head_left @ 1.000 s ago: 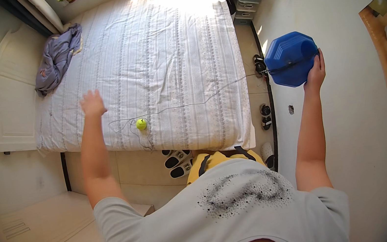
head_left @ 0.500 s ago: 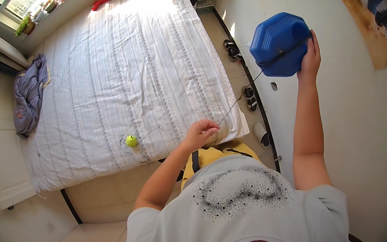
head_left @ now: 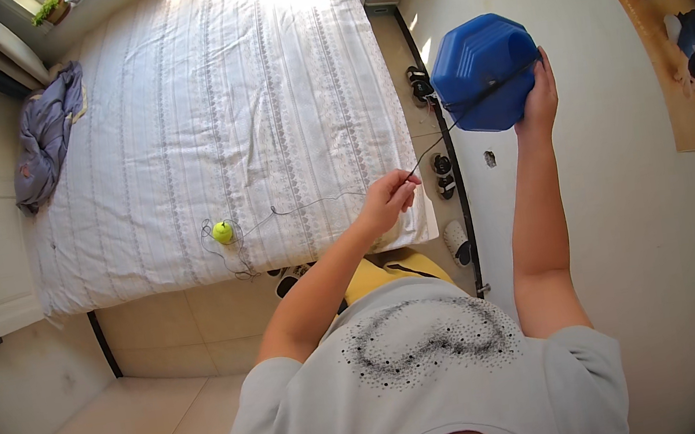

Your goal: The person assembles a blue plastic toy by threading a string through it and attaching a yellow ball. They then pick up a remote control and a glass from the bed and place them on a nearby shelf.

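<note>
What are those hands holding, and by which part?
The right hand holds the blue octagonal block by its right-hand edge; the left hand pinches the thin dark cord partway along.

Cord [head_left: 421, 160] untraceable (around ball [head_left: 223, 233]); slippers [head_left: 286, 286] partly hidden

The scene is viewed from the person's head, and the camera is directed downward and forward. The shirt [head_left: 434, 329] is seen very near, at the lower edge; the bed [head_left: 256, 132] is placed farther away, above it. By the wide fisheye lens, straight edges are bent, and the corners are left dark.
</note>
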The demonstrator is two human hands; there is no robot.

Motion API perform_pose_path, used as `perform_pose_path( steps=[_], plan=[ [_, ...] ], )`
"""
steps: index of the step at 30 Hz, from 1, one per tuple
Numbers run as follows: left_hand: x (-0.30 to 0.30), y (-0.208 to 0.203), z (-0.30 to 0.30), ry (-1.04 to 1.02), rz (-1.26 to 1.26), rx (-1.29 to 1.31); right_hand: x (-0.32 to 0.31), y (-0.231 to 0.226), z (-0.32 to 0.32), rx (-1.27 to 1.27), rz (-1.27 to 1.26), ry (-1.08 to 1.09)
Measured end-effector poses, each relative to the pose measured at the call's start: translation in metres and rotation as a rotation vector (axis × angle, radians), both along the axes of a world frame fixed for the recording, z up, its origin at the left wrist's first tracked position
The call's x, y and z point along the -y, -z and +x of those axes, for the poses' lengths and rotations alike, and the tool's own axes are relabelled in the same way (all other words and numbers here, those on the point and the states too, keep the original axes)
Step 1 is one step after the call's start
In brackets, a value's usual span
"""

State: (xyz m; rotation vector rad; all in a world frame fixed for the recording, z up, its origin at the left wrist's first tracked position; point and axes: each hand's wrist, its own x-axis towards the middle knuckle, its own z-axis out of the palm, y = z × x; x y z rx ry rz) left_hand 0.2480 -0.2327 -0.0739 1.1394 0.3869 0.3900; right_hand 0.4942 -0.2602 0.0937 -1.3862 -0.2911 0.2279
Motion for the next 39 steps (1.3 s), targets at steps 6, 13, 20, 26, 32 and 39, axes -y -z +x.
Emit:
perform_pose_path(
  steps=[6, 13, 20, 26, 32, 39],
  plan=[
    [-0.009, -0.015, -0.11, -0.226, -0.28, -0.114, 0.024, 0.036, 0.058, 0.075, -0.115, 0.065],
    [-0.039, -0.03, -0.224, -0.599, 0.239, -0.377, 0.008, 0.045, 0.047, 0.068, -0.167, -0.02],
    [-0.043, -0.071, -0.289, -0.611, 0.459, -0.551, -0.017, 0.052, 0.041, 0.095, -0.162, -0.126],
    [-0.024, -0.068, -0.301, -0.3, 0.217, -0.596, -0.023, 0.046, 0.04, 0.053, -0.177, -0.151],
    [0.007, -0.048, -0.357, -0.312, 0.08, -0.838, 0.002, 0.067, 0.107, 0.085, -0.228, -0.06],
    [0.11, 0.058, -0.539, -0.578, 0.136, -1.549, 0.016, 0.107, 0.129, -0.017, -0.26, -0.039]
  ],
)
